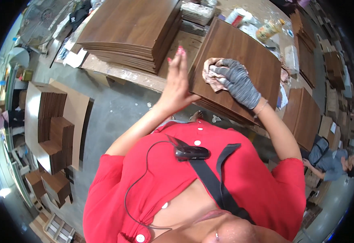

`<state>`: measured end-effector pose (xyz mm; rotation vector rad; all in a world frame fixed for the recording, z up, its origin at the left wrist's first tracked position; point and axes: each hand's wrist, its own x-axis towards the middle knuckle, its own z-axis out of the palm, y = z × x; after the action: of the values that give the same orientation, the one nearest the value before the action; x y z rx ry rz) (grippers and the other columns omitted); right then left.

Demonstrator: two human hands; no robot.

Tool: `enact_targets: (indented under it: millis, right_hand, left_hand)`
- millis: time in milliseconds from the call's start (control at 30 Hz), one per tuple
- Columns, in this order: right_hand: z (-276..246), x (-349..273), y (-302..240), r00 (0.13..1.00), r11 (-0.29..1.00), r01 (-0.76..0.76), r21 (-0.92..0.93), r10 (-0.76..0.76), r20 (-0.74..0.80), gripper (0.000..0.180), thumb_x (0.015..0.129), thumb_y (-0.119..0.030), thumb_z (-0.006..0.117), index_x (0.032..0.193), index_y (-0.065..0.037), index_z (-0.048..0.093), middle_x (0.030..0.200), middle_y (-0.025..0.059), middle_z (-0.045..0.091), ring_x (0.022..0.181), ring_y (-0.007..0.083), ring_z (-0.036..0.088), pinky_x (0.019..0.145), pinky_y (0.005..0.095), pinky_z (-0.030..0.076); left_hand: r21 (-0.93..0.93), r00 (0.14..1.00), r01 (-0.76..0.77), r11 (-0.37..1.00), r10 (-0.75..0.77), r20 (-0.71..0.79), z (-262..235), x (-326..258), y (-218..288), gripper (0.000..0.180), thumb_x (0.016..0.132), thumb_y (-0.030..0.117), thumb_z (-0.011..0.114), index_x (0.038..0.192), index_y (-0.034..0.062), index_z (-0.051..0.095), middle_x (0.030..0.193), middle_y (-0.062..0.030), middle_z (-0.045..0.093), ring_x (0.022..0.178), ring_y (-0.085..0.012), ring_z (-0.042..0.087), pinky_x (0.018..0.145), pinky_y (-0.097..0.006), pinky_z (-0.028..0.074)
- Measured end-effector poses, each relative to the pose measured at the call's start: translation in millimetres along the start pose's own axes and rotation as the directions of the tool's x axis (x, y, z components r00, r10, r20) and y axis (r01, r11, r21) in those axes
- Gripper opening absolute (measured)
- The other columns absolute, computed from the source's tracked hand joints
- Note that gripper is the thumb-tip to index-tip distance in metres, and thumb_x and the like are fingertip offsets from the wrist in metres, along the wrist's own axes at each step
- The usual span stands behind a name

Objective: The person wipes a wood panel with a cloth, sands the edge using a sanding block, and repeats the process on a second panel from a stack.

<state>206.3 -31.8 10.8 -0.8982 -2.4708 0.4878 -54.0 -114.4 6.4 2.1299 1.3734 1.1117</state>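
Note:
My right hand, in a grey knit glove, presses a crumpled pinkish cloth onto the top of a dark brown wooden panel. That panel tops a stack on the worktable, right of centre. My left hand is bare, with fingers stretched out and red nail colour on the tips. It is at the left edge of the same stack, the thumb by its near corner. Whether it touches the panel I cannot tell. Farther left stands a taller stack of similar brown panels.
A white and red roll-shaped container and a bottle with yellowish contents lie behind the panel. More brown panels stand at the right. Stacked boards are on the floor at left. A person is at the far right.

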Motion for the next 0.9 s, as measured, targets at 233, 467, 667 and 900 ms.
enact_targets:
  millis: [233, 467, 667, 900]
  right_hand:
    - [-36, 59, 56, 0.947, 0.911, -0.320, -0.260, 0.302, -0.105, 0.020, 0.091, -0.014, 0.063, 0.107, -0.007, 0.071, 0.111, 0.0121, 0.069, 0.105, 0.0247, 0.065, 0.093, 0.0371, 0.053]
    - [10, -28, -95, 1.000, 0.999, 0.021, -0.049, -0.021, -0.002, 0.029, 0.096, -0.023, 0.055, 0.120, -0.014, 0.068, 0.129, 0.0139, 0.058, 0.122, 0.0315, 0.053, 0.105, 0.0449, 0.041]
    - [1, -56, -67, 0.950, 0.774, -0.300, 0.557, 0.295, 0.101, 0.031, 0.088, -0.015, 0.059, 0.116, -0.005, 0.067, 0.112, 0.0130, 0.064, 0.105, 0.0273, 0.063, 0.095, 0.0412, 0.050]
    - [49, -8, -112, 0.980, 0.995, 0.067, -0.074, -0.080, -0.185, 0.026, 0.085, -0.020, 0.061, 0.108, -0.013, 0.072, 0.117, 0.0098, 0.065, 0.110, 0.0279, 0.061, 0.092, 0.0425, 0.047]
  left_hand:
    - [-0.077, 0.980, -0.116, 0.990, 0.127, 0.151, 0, 15, -39, 0.125, 0.061, 0.022, 0.091, 0.160, 0.0059, 0.015, 0.166, -0.0190, 0.011, 0.154, -0.0369, 0.012, 0.122, -0.055, 0.009]
    - [-0.110, 0.981, -0.122, 0.986, 0.137, 0.137, 6, 29, -45, 0.108, 0.070, 0.007, 0.075, 0.159, 0.0036, 0.015, 0.165, -0.0214, 0.012, 0.152, -0.0401, 0.016, 0.122, -0.056, 0.010]
    - [-0.025, 0.891, -0.321, 0.947, 0.311, 0.330, 1, 40, -38, 0.092, 0.072, 0.019, 0.075, 0.155, 0.0151, 0.037, 0.163, -0.0111, 0.028, 0.152, -0.0303, 0.023, 0.123, -0.056, 0.008]
    - [-0.121, 0.855, -0.369, 0.921, 0.388, 0.344, 12, 57, -38, 0.065, 0.089, 0.042, 0.058, 0.144, 0.0093, 0.054, 0.156, -0.0108, 0.043, 0.148, -0.0323, 0.033, 0.122, -0.053, 0.016]
